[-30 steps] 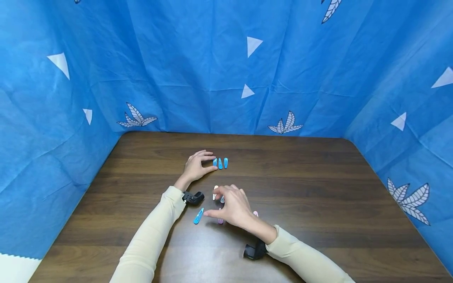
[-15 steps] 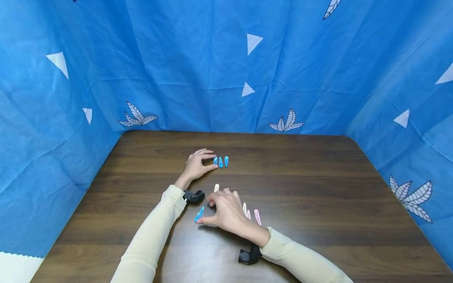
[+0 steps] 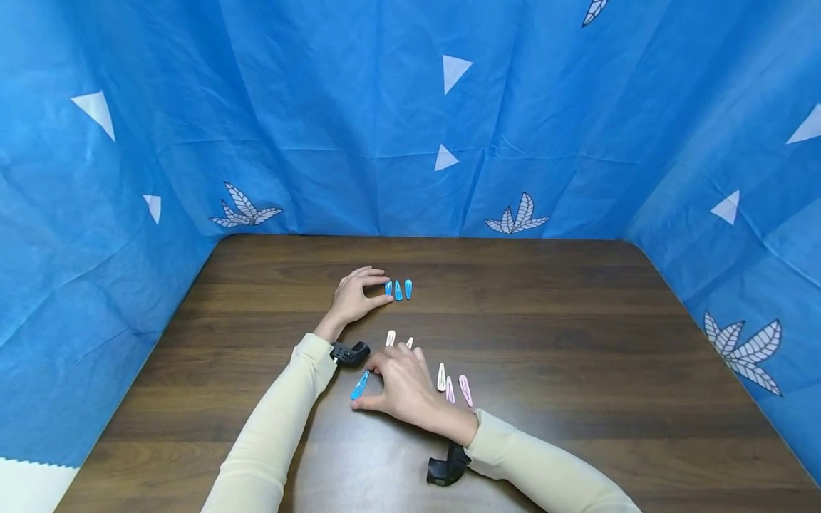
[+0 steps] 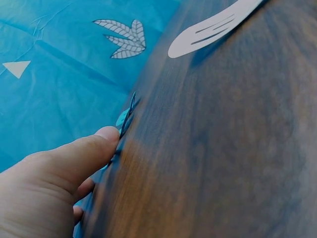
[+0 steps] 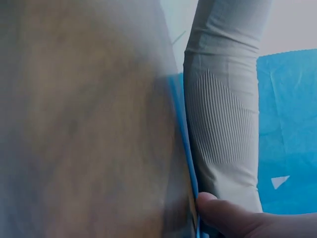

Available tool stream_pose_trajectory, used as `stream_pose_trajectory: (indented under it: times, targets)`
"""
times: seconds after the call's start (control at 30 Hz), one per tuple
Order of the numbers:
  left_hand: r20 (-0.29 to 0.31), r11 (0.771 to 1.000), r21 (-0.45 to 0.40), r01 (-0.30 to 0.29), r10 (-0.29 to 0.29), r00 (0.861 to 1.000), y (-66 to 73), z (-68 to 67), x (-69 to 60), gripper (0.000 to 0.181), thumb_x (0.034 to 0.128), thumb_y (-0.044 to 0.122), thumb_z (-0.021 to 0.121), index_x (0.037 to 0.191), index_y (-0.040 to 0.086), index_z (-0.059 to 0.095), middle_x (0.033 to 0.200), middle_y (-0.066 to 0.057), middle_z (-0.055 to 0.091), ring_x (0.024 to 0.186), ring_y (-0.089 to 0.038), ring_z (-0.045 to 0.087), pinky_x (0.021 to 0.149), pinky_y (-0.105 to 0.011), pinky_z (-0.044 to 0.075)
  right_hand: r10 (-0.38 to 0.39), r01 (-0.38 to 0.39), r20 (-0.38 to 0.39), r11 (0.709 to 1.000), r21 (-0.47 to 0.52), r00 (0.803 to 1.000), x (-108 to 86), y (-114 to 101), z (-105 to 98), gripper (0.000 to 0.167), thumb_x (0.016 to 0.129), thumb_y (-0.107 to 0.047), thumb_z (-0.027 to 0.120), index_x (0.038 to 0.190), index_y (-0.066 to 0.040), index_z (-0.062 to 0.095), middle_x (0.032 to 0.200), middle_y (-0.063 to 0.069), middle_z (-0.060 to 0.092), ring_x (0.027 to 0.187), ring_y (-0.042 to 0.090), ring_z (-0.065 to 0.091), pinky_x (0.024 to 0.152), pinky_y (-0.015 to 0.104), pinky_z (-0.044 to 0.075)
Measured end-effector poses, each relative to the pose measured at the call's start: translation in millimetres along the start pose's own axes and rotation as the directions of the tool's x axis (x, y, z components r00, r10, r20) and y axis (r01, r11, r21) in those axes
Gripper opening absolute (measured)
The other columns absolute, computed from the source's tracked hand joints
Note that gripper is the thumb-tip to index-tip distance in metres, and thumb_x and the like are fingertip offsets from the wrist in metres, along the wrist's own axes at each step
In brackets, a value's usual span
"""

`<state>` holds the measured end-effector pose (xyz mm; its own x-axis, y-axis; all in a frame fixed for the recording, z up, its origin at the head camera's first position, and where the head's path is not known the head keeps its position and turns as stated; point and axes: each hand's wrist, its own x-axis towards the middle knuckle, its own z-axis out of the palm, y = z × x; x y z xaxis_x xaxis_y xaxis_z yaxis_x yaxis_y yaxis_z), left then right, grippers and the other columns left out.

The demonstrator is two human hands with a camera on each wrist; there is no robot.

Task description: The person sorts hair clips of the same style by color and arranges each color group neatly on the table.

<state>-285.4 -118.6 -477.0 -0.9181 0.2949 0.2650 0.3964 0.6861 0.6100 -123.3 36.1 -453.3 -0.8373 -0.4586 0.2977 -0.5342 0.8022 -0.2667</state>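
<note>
Several snap hair clips lie on the wooden table. In the head view my left hand [image 3: 354,296] pinches the leftmost blue hair clip [image 3: 388,288] of a short row, its thumb and a finger at the two ends. Just right of it are a second blue clip [image 3: 398,291] and a third blue clip [image 3: 408,289]. Nearer the front, my right hand [image 3: 403,385] holds another blue hair clip [image 3: 360,385] between thumb and forefinger. The left wrist view shows my left thumb [image 4: 94,151] against a clip's edge. Only the right thumb [image 5: 225,213] shows in the right wrist view.
Behind my right hand lie a cream clip [image 3: 390,337] and a partly hidden pale clip [image 3: 410,343]. To its right are another cream clip [image 3: 441,377] and two pink clips, the outer pink clip [image 3: 465,390] tilted. Blue curtain [image 3: 385,142] surrounds the table [image 3: 545,342].
My right hand has moved left and toward the front edge, and its thumb and forefinger have closed on the loose blue hair clip. My left hand stays at the row.
</note>
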Motion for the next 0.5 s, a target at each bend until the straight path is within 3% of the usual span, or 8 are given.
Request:
stream_pose_trajectory:
  times: [0.5]
  targets:
    - [-0.014, 1.000, -0.019, -0.014, 0.013, 1.000, 0.9, -0.7, -0.9, 0.046, 0.0800, 0.032, 0.080, 0.120, 0.012, 0.071, 0.134, -0.006, 0.062, 0.140, -0.027, 0.042, 0.114, -0.054, 0.027, -0.035, 0.034, -0.039, 0.999, -0.018, 0.999, -3.3, -7.9, 10.6, 0.050, 0.064, -0.059, 0.082, 0.099, -0.024, 0.072, 0.089, -0.009, 0.060, 0.089, 0.012, 0.053, 0.074, 0.028, 0.035]
